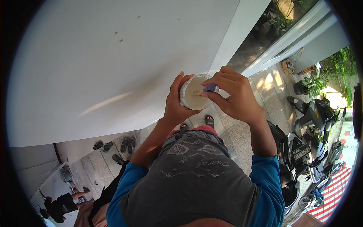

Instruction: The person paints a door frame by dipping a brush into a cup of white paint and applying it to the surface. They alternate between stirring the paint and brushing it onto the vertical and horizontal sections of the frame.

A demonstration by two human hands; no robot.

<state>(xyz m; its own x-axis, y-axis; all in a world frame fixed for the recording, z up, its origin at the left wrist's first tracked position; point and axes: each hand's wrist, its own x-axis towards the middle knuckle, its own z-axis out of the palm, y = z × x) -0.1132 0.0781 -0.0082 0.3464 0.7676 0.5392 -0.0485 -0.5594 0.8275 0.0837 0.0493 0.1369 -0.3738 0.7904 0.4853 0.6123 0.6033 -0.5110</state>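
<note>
My left hand [177, 99] is wrapped around the side of a white round tub [185, 94], its open top facing me. A little beige stuff [197, 92] sits inside on the pale bottom. Over the tub's right rim, my right hand [234, 94] pinches a small purple-blue piece [210, 87] between thumb and fingers; I cannot tell what kind of thing it is. The right thumb tip reaches inside the rim, close to the beige stuff.
A white wall [102, 72] with small chipped marks [120, 41] rises in front. Shoes [127, 145] lie on the tiled floor at left. Parked motorbikes [302, 151] and a potted plant [312, 83] stand at right. Another person [60, 206] is at the lower left.
</note>
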